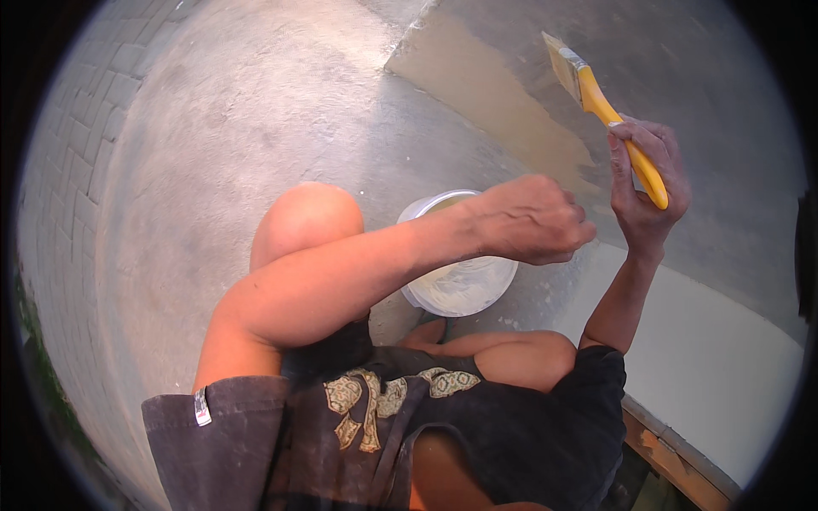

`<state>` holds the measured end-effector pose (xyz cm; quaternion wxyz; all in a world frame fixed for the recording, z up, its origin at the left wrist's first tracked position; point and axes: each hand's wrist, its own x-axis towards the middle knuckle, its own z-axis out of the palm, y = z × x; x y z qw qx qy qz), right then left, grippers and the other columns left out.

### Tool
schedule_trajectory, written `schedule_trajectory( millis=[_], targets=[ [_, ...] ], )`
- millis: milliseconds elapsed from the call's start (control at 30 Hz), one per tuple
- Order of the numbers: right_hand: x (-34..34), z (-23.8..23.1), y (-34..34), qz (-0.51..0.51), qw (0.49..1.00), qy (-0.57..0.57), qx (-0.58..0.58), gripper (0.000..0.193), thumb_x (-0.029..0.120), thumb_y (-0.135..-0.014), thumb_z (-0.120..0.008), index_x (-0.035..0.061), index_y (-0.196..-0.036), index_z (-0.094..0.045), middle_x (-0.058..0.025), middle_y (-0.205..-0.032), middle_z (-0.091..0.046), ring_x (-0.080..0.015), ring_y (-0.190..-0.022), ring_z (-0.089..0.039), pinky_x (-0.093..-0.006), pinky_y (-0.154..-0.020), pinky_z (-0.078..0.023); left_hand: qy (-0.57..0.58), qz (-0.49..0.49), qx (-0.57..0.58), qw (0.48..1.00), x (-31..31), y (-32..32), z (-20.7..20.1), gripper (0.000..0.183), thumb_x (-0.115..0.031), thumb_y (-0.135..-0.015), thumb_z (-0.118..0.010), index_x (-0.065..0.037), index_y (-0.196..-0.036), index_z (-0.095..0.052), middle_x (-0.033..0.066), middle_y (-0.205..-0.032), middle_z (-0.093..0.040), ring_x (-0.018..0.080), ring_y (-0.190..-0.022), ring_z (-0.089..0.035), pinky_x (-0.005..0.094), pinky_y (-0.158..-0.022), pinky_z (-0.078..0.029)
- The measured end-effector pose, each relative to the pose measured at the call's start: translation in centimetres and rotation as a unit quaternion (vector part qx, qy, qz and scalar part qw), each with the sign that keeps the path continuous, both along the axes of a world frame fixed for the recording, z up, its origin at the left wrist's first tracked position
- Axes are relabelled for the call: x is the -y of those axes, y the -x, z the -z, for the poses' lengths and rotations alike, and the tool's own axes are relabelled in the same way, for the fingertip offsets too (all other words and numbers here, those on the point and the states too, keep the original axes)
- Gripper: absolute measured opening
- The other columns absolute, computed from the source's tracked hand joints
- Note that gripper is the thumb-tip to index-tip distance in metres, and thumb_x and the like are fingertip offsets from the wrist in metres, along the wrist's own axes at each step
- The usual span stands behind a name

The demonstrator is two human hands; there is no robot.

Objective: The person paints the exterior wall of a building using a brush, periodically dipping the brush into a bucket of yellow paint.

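Observation:
My right hand (648,175) is raised at the right, its fingers closed round the yellow handle of a paintbrush (601,102). The brush slants up and to the left, with its pale, paint-coated bristles in front of the grey wall (699,94). My left hand (537,220) is curled into a loose fist, and nothing sticks out of it; its palm is hidden. That forearm crosses my raised knee and passes over a white bucket (464,294). Pale, creamy paint shows inside the bucket, partly covered by my left wrist.
A damp-looking beige patch (486,85) spreads along the wall's lower part. Below it, a whitish band (707,341) runs down to a worn wooden edge (673,460). Rough concrete floor (221,153) surrounds my legs, and grey paving bricks (81,153) curve along the left.

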<state>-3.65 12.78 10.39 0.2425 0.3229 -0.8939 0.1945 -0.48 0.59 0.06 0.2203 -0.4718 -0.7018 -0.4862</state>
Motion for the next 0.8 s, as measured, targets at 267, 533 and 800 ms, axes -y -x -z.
schedule_trajectory(
  millis=[267, 533, 800],
  targets=[
    [-3.4, 8.4, 4.0, 0.037, 0.965, -0.083, 0.246, 0.010, 0.006, -0.084, -0.064, 0.0059, -0.094, -0.066, -0.0061, -0.082, -0.060, -0.0208, -0.066, -0.055, -0.0309, -0.060, -0.042, 0.048, 0.026, 0.016, 0.998, -0.2, 0.3, -0.2, 0.013, -0.014, -0.070, -0.062, -0.007, -0.066, -0.052, 0.0072, -0.058, -0.054, 0.0248, -0.059, -0.059, 0.0368, -0.053, -0.048],
    [-3.3, -4.4, -0.9, 0.080, 0.997, 0.006, 0.012, 0.015, 0.002, -0.080, -0.067, 0.0065, -0.094, -0.068, -0.0049, -0.087, -0.065, -0.0145, -0.077, -0.060, -0.0270, -0.067, -0.046, 0.028, 0.027, -0.007, 0.999, -0.8, 0.4, -0.3, 0.012, -0.015, -0.071, -0.062, -0.007, -0.069, -0.053, 0.0069, -0.061, -0.056, 0.0249, -0.062, -0.060, 0.0366, -0.055, -0.049],
    [-3.0, 5.0, 2.5, 0.088, 0.942, -0.125, 0.299, 0.015, 0.007, -0.081, -0.067, 0.0028, -0.096, -0.066, -0.0095, -0.081, -0.059, -0.0202, -0.069, -0.056, -0.0295, -0.063, -0.043, 0.080, 0.042, -0.006, 0.996, -1.1, 0.6, 0.7, 0.013, -0.015, -0.071, -0.062, -0.006, -0.069, -0.053, 0.0077, -0.060, -0.056, 0.0252, -0.061, -0.059, 0.0383, -0.056, -0.049]
  ],
)
